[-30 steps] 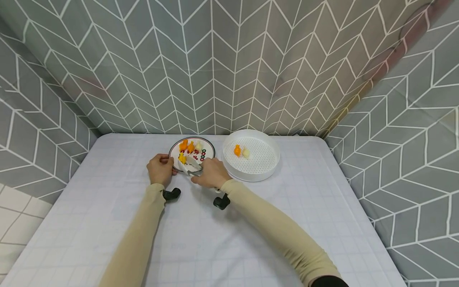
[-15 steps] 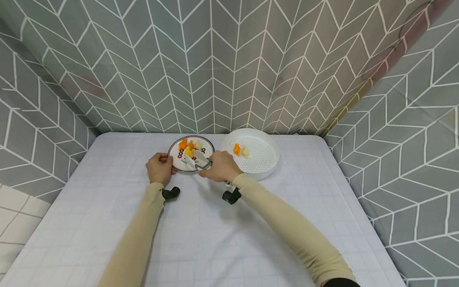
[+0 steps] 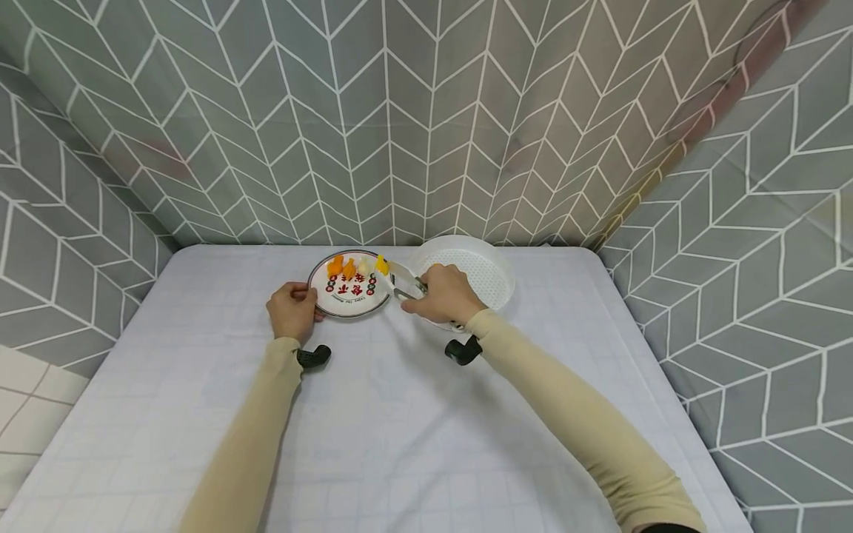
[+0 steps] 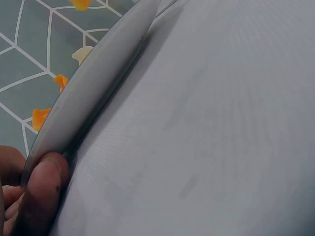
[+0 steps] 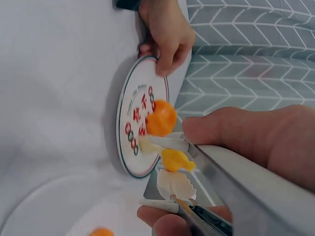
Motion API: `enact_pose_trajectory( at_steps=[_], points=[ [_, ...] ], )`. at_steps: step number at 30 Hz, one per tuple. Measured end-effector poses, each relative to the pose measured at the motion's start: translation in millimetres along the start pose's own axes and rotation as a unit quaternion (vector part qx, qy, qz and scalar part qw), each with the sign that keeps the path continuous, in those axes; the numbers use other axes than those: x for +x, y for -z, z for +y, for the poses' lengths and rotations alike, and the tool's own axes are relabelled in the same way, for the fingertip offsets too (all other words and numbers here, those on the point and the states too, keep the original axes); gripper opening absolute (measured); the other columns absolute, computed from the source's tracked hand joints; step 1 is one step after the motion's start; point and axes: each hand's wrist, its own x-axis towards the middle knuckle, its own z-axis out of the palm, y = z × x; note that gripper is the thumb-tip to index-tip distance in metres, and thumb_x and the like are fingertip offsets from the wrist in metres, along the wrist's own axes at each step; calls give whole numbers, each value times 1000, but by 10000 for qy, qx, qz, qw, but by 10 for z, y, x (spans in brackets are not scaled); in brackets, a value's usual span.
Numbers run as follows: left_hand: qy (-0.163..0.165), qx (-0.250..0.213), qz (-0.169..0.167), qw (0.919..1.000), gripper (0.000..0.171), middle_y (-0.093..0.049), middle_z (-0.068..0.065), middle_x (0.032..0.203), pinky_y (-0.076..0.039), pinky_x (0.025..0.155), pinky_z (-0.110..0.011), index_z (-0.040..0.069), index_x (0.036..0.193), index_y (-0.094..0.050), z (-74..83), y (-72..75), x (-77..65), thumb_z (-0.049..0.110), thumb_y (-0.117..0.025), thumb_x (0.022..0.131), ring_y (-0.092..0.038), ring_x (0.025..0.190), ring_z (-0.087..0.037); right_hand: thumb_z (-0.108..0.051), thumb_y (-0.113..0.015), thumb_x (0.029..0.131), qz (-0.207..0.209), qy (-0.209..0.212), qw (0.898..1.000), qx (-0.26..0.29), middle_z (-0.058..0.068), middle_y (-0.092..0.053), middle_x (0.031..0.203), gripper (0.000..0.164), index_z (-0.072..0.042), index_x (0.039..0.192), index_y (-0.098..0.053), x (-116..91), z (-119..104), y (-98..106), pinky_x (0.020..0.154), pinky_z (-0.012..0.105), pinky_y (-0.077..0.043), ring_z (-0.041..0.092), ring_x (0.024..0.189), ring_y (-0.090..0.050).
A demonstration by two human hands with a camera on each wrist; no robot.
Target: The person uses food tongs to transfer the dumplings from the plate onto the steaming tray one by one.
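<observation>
My right hand (image 3: 445, 293) grips a pair of metal tongs (image 3: 415, 281) with white tips. Held at the tips is a small yellow fish-like piece (image 5: 177, 160), raised over the right edge of the plate. The round white plate (image 3: 343, 305), with a dark rim and red lettering, is pinched at its left edge by my left hand (image 3: 291, 311), thumb on top. Two orange pieces (image 3: 335, 266) and a cream piece (image 3: 363, 266) sit along the plate's far side. In the left wrist view, fingertips (image 4: 54, 169) curl under the plate's rim.
Right of the plate stands a shallow white round tray (image 3: 505, 285) with a perforated bottom, partly behind my right hand. An orange piece (image 5: 102, 231) inside it shows in the right wrist view. A patterned curtain (image 3: 400, 148) rises behind the white-covered table (image 3: 373, 429).
My right hand has moved right with the tongs, carrying the yellow piece from the plate's middle to its right edge. My left hand still holds the plate's left edge.
</observation>
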Motion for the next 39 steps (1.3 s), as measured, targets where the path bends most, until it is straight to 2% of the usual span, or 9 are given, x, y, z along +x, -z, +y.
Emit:
enact_pose_trajectory(
  at_steps=[6,17,23,30,36,39],
  points=[
    [-54,3,-45,10000,31,-67,-23,109,-63,52,-23,-7,130,-62,-22,-6,12,14,-61,107,-64,51,-7,-40,-80,87,254,-23,9995,-186,-6,-47,61,41,-14,65,-58,-46,145,145,58,27,-36,17,67,-51],
    [-51,19,-9,10000,31,-66,-22,109,-62,52,-22,-7,130,-62,-8,10,19,14,-61,107,-64,51,-6,-39,-80,86,360,-400,9984,-192,-7,-41,56,40,-13,65,-59,-156,507,410,62,28,-36,19,70,-49],
    [9,56,-14,10000,31,-67,-22,109,-63,53,-22,-6,130,-62,-17,-10,19,14,-61,107,-65,52,-7,-39,-81,86,429,-700,9961,-310,-6,-40,56,43,-14,61,-57,-189,714,525,58,28,-37,20,69,-49],
    [39,36,-5,10000,31,-65,-20,108,-64,54,-22,-6,130,-62,-18,-19,35,15,-62,107,-65,52,-7,-41,-81,87,424,-1009,9934,-345,-3,-43,63,45,-13,64,-54,-204,888,588,57,27,-38,21,71,-49],
    [74,55,-13,10000,32,-65,-19,108,-63,54,-22,-6,130,-62,-2,-18,32,16,-62,107,-65,52,-6,-40,-81,88,258,-1180,9922,-313,-2,-49,64,39,-10,70,-63,-215,984,598,55,25,-41,19,67,-51],
    [91,71,-7,9999,32,-65,-19,107,-63,54,-21,-5,131,-62,5,-19,28,15,-62,107,-65,52,-6,-40,-81,88,206,-1225,9916,-351,-2,-50,64,39,-10,69,-62,-218,1030,598,54,25,-40,18,65,-51]
  ],
)
